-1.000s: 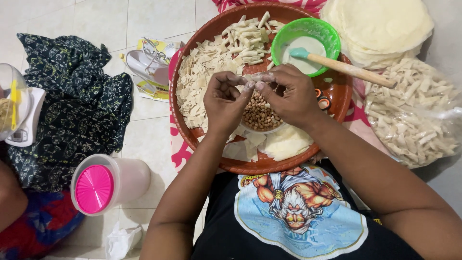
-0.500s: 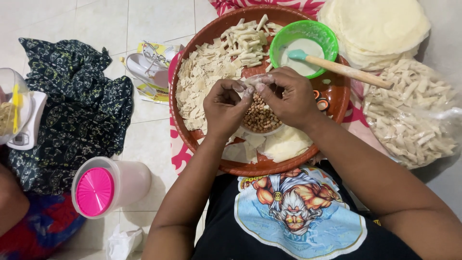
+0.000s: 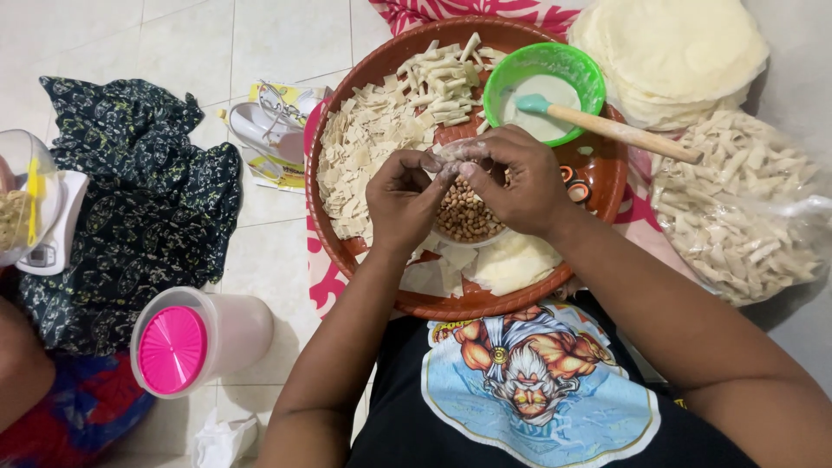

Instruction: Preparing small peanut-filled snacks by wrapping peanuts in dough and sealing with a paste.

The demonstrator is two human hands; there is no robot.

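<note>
My left hand (image 3: 406,201) and my right hand (image 3: 511,178) meet over a big round brown tray (image 3: 598,178), fingertips pinched together on a small pale dough wrapper (image 3: 445,159). Under them sits a small bowl of brown peanuts (image 3: 466,217). Cut wrapper squares (image 3: 364,160) are heaped on the tray's left side, and rolled pieces (image 3: 446,82) lie at its far edge. A green bowl of white paste (image 3: 544,87) holds a wooden-handled brush (image 3: 611,128). Flat wrapper sheets (image 3: 511,260) lie on the tray's near side.
A stack of round wrapper sheets (image 3: 672,48) lies at the top right, above a plastic bag of rolled pieces (image 3: 741,208). On the left lie dark patterned cloth (image 3: 130,208), a white jar with a pink lid (image 3: 186,342), a kitchen scale with a bowl (image 3: 30,208), and another person's arm (image 3: 22,364).
Both hands stay together over the peanut bowl, fingers shifting slightly on the small wrapper. Everything else on the tray and floor keeps its place.
</note>
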